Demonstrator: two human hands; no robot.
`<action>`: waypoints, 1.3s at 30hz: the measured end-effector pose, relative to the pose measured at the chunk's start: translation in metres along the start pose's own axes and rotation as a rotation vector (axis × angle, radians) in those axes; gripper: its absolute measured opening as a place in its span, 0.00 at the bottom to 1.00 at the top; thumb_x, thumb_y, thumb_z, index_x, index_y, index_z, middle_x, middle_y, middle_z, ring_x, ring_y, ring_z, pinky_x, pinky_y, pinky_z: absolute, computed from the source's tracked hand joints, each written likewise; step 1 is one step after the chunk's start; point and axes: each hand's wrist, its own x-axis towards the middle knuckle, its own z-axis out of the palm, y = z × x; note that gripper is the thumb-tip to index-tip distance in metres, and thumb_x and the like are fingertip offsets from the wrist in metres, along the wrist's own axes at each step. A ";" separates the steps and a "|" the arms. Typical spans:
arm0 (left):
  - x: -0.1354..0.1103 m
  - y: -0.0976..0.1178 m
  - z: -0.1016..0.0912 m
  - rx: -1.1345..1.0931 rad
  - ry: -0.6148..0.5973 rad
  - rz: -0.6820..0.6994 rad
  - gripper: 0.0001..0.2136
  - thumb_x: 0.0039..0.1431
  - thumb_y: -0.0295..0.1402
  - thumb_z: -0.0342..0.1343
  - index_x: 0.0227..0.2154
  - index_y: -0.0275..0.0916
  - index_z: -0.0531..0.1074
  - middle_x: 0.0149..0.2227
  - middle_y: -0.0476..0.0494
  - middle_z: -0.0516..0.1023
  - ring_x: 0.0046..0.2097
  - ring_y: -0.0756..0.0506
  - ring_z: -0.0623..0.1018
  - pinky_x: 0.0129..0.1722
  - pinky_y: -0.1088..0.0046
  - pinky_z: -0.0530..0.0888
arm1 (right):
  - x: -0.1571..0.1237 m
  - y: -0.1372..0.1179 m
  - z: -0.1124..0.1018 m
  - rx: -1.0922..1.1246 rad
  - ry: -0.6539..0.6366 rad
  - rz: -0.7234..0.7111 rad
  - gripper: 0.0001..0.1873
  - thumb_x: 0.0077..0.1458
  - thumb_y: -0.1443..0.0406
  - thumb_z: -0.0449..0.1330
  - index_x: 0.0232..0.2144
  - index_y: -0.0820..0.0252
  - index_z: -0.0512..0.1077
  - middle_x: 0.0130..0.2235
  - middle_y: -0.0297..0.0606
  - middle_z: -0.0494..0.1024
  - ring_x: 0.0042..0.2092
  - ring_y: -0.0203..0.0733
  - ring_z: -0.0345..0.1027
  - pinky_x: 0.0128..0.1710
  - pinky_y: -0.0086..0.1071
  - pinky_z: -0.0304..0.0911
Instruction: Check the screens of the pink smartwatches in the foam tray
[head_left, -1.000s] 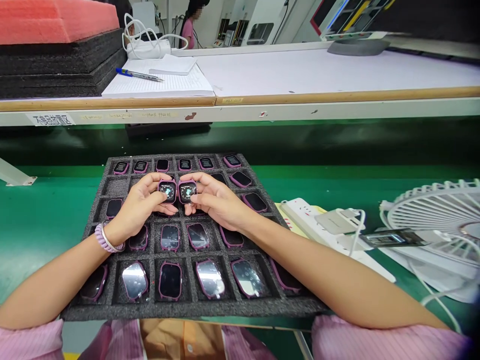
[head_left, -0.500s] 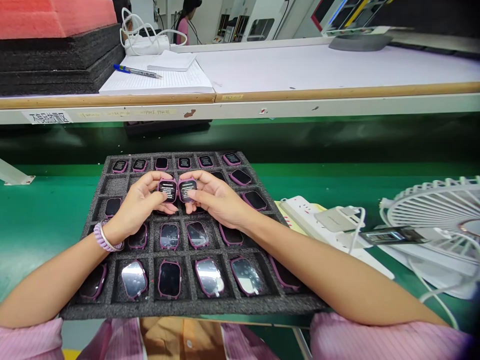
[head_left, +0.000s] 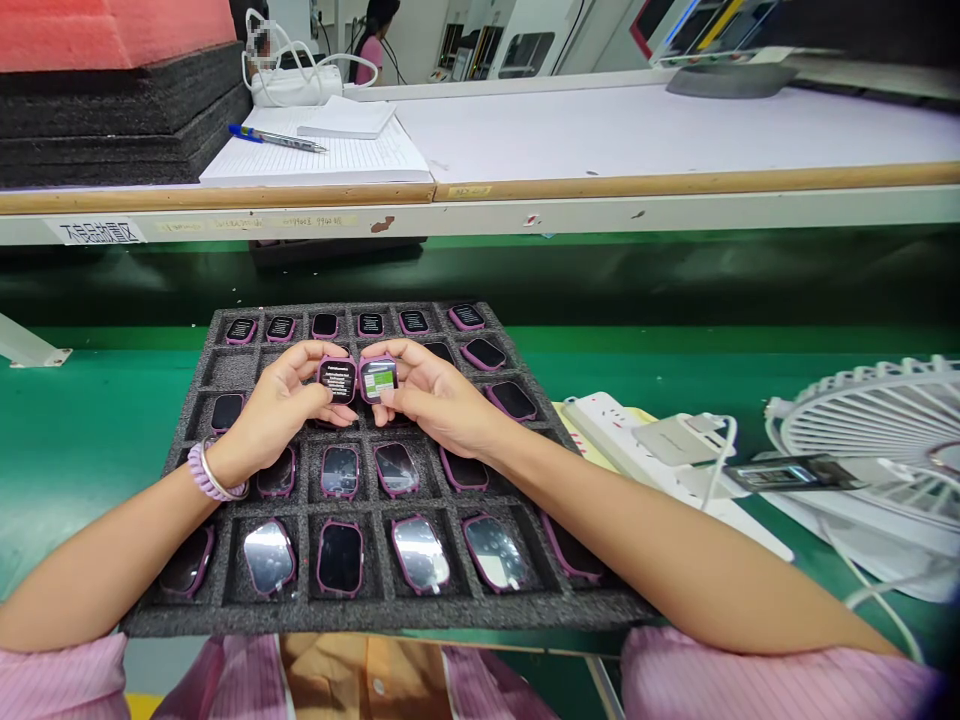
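Two purple-framed smartwatches without straps are held side by side above a dark foam tray. My left hand is closed around the left smartwatch, whose black screen shows lines of white text. In my right hand is the other smartwatch, its screen lit with a green and white picture. The right thumb lies at the lower edge of that screen. Beneath and around my hands, the tray's compartments hold several similar watches, such as a dark-screened one in the front row.
Right of the tray are a white power strip with a charger and a white fan. A shelf runs behind, bearing a notebook, a pen and stacked black foam. A person is in the background.
The right watch's screen has gone from white text on black to a green and white picture. My right thumb has slid down toward its lower edge. Both hands keep their grip.
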 end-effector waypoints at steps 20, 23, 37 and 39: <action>-0.001 0.000 0.001 -0.035 -0.003 -0.046 0.17 0.52 0.33 0.61 0.46 0.37 0.71 0.43 0.45 0.79 0.31 0.45 0.85 0.35 0.70 0.86 | 0.001 -0.001 0.002 -0.019 0.053 0.022 0.22 0.55 0.58 0.73 0.47 0.58 0.69 0.33 0.28 0.74 0.26 0.32 0.68 0.28 0.29 0.65; -0.002 0.001 0.002 -0.035 -0.009 -0.047 0.18 0.51 0.32 0.61 0.46 0.36 0.71 0.42 0.46 0.79 0.31 0.45 0.85 0.35 0.71 0.86 | 0.000 0.000 0.002 -0.038 0.070 0.019 0.22 0.56 0.58 0.72 0.46 0.58 0.69 0.34 0.28 0.74 0.25 0.31 0.66 0.27 0.28 0.63; -0.001 0.000 -0.001 -0.016 -0.007 -0.024 0.17 0.54 0.33 0.64 0.46 0.36 0.70 0.42 0.45 0.80 0.31 0.45 0.85 0.35 0.72 0.86 | -0.001 -0.001 0.001 -0.030 0.030 0.004 0.20 0.54 0.64 0.67 0.48 0.57 0.69 0.34 0.29 0.74 0.28 0.34 0.70 0.30 0.31 0.67; -0.001 -0.001 -0.001 -0.023 -0.009 -0.018 0.17 0.54 0.34 0.64 0.46 0.36 0.70 0.41 0.46 0.80 0.31 0.45 0.85 0.35 0.72 0.86 | -0.001 -0.001 0.001 -0.017 0.024 0.003 0.20 0.55 0.64 0.67 0.48 0.58 0.69 0.34 0.29 0.75 0.28 0.34 0.71 0.30 0.31 0.67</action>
